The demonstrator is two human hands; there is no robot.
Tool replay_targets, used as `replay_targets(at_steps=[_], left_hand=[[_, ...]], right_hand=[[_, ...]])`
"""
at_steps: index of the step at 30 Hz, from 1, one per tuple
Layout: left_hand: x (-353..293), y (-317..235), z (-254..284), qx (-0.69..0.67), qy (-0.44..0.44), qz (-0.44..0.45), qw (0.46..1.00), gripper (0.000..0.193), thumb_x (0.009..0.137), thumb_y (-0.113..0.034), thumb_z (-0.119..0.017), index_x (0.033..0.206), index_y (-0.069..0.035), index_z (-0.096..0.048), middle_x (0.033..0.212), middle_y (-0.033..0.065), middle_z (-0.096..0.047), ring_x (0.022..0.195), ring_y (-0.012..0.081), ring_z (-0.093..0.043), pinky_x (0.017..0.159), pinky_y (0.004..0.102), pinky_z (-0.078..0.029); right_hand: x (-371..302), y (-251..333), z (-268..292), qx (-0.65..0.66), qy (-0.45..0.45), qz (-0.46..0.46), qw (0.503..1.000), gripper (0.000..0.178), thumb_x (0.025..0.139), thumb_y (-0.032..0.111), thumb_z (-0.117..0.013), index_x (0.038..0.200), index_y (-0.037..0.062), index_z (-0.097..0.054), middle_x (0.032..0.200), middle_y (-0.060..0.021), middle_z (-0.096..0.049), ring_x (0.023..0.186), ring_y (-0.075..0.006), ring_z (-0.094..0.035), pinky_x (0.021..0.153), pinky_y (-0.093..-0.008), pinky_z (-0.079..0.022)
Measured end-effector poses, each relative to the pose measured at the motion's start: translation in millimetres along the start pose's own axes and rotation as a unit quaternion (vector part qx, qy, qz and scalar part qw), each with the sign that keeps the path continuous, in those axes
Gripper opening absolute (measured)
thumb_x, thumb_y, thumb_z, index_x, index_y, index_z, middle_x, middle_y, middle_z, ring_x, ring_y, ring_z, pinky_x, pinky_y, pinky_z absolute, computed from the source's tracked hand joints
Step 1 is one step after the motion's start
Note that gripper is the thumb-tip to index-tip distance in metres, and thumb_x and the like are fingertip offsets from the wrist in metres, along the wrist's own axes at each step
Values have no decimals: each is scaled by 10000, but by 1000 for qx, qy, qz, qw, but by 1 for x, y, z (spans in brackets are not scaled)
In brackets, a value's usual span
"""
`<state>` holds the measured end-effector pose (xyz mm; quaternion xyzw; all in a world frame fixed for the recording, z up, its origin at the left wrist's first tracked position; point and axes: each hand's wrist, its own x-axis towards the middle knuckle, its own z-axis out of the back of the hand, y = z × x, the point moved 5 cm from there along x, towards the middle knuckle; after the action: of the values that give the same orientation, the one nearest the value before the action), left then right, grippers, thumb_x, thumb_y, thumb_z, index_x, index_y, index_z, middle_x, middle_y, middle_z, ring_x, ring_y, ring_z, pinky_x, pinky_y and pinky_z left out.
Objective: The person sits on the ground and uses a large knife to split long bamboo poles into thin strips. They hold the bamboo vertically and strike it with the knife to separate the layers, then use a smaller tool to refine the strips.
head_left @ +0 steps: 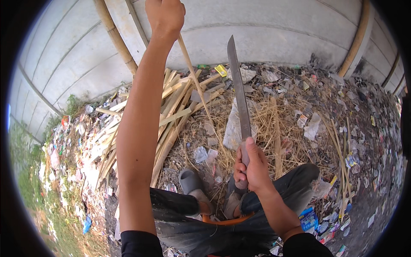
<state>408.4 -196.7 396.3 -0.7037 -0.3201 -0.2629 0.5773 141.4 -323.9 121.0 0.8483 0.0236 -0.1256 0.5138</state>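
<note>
Raised high at the top of the head view, my left hand (166,17) is closed around the upper end of a long, thin bamboo strip (195,79). The strip slants down and to the right, its lower part over the littered ground. My right hand (257,167) grips the handle of a machete (241,92) in front of my knees. Its long grey blade points up and away from me, to the right of the strip and apart from it.
Split bamboo pieces (171,96) lie heaped at left. Behind stands a pale panel wall (265,38) with bamboo poles (114,34) against it. Litter and dry shavings (295,132) cover the ground. My feet in grey clogs (190,182) are close by, with an orange seat edge (227,222) under me.
</note>
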Motion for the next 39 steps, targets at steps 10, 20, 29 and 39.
replay_targets(at_steps=[10,20,29,39], left_hand=[[-1,4,4,52,-7,-9,999,536,999,-558,-590,672,-164,-429,530,-62,-369,427,70,-350,395,277,-256],[8,21,15,-72,31,7,997,503,1000,-466,-626,657,-175,-400,542,-71,-303,424,68,-292,409,283,-223],[19,36,6,-73,36,18,997,465,998,-381,-628,650,-150,-422,536,-56,-345,433,84,-353,403,289,-231],[12,33,2,13,3,15,1000,491,979,-455,-628,657,-128,-454,519,-31,-390,427,100,-373,404,301,-257]], right_hand=[[0,-13,-5,-17,26,2,1000,585,1065,571,-427,808,51,-502,559,8,-438,410,-99,-445,433,-294,-440],[5,73,-34,-3,43,219,975,540,1102,479,-373,790,51,-474,580,-11,-450,435,-93,-441,425,-283,-394],[48,-53,-13,-133,32,103,985,545,1060,557,-433,827,68,-491,580,-5,-442,436,-100,-455,421,-285,-402],[-7,112,-59,123,75,360,922,541,1065,536,-447,790,71,-484,607,-18,-469,473,-90,-462,428,-263,-370]])
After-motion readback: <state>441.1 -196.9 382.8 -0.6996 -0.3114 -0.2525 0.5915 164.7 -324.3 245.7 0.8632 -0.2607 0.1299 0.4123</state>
